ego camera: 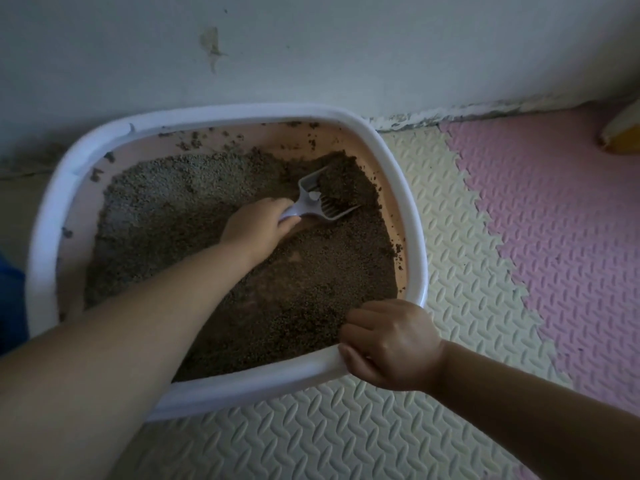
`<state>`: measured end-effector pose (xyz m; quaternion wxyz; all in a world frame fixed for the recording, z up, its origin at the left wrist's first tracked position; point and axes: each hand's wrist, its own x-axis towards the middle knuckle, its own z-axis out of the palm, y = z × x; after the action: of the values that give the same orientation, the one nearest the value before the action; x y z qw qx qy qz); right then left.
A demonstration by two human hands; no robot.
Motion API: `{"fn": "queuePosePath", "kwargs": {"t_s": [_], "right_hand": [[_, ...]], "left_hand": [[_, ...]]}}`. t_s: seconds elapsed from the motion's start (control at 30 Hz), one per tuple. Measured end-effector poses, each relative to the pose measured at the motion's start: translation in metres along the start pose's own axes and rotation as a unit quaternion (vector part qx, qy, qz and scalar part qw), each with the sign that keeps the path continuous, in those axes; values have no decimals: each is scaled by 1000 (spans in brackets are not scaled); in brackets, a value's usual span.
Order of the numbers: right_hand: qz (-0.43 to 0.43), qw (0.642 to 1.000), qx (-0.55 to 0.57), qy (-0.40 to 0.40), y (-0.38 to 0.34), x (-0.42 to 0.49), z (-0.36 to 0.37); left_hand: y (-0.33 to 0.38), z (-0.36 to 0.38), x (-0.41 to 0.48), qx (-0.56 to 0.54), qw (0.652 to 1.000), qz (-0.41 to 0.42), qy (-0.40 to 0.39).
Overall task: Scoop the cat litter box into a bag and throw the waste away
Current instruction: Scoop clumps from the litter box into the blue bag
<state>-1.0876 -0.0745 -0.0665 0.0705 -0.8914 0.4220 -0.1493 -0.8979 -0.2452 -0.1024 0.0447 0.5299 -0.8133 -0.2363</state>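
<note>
A white-rimmed litter box [398,161] with a pink inside stands on the floor against the wall, filled with grey-brown litter [166,209]. My left hand [258,225] reaches into the box and grips the handle of a pale slotted scoop [317,199]. The scoop's blade is dug into a darker heap of litter at the far right corner. My right hand [391,346] clasps the box's near right rim, fingers curled over the edge. No bag is in view.
The box sits on cream foam mat tiles [346,438] that join pink tiles [554,220] to the right. A grey wall [311,46] runs behind it. A yellow and white object [623,133] lies at the far right edge. Something blue [10,299] shows at the left edge.
</note>
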Motion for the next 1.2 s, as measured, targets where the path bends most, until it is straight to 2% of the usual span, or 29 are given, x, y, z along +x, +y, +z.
{"fn": "queuePosePath", "kwargs": {"t_s": [0.2, 0.3, 0.43, 0.6, 0.83, 0.97, 1.1, 1.2], "right_hand": [[1, 1000, -1, 6, -1, 0, -1], [2, 1000, -8, 6, -2, 1, -2], [8, 1000, -5, 4, -3, -1, -1], [12, 1000, -12, 7, -4, -1, 0], [11, 1000, -17, 16, -5, 0, 0], [8, 1000, -14, 19, -4, 0, 0], [9, 1000, -18, 17, -4, 0, 0], [7, 1000, -19, 17, -4, 0, 0]], "left_hand": [[-30, -17, -34, -51, 998, -9, 41], [-35, -33, -50, -30, 999, 26, 35], [-34, -52, -70, -80, 992, 25, 92], [-40, -63, -83, -80, 989, 20, 122], [-47, -73, -91, -50, 990, 30, 127], [-55, -79, -93, -39, 994, 23, 100], [-72, -92, -91, -59, 994, -46, 85], [-85, -101, -86, -4, 994, -96, 48]]}}
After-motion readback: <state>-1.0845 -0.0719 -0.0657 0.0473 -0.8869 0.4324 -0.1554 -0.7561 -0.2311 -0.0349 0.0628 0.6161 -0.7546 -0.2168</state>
